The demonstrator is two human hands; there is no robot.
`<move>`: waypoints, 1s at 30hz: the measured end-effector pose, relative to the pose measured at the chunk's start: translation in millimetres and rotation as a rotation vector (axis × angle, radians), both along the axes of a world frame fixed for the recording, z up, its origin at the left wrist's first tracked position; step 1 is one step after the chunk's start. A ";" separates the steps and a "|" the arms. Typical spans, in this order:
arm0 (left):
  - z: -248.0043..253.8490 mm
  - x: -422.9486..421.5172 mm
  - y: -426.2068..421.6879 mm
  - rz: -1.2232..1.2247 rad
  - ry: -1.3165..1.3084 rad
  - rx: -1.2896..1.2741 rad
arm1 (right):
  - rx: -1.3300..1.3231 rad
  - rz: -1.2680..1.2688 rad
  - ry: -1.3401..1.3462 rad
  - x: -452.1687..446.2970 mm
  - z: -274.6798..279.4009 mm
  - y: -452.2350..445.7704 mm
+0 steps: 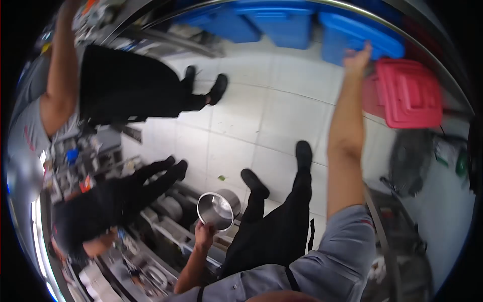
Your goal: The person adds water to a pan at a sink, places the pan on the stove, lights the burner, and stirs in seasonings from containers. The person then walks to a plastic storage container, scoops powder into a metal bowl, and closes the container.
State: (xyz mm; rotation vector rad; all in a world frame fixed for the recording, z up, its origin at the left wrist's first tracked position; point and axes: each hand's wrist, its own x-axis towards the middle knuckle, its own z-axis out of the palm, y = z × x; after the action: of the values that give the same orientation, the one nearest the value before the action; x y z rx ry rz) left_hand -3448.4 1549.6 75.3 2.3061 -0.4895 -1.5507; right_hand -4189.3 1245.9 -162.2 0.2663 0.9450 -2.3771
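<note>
My left hand [204,235] grips the rim of a round metal pot [235,204], low and left of centre. The pot is tilted, its open mouth facing left and its shiny inside showing. With the arm stretched far forward, my right hand [357,56] is at the front of a blue lidded bin [334,38]. Its fingers look apart and hold nothing visible; blur hides whether they touch the bin. A red lidded bin [412,93] stands to the right of that hand.
More blue bins [284,30] line the top under a metal rail. A person in a black apron [131,85] stands at the upper left, another in dark clothes [95,214] at the lower left by cluttered counters. A dark bag [410,161] lies at the right.
</note>
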 end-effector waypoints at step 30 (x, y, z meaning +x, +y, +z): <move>-18.5 -39.5 -90.9 -0.133 0.053 -0.067 | 1.614 0.821 1.717 -9.6 24.9 130.8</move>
State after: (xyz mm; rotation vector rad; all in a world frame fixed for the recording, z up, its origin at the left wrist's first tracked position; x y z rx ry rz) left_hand -3487.9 1458.7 56.8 2.2165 -0.6828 -1.6257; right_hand -4198.9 1376.7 -137.4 -1.4548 2.6111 -0.1270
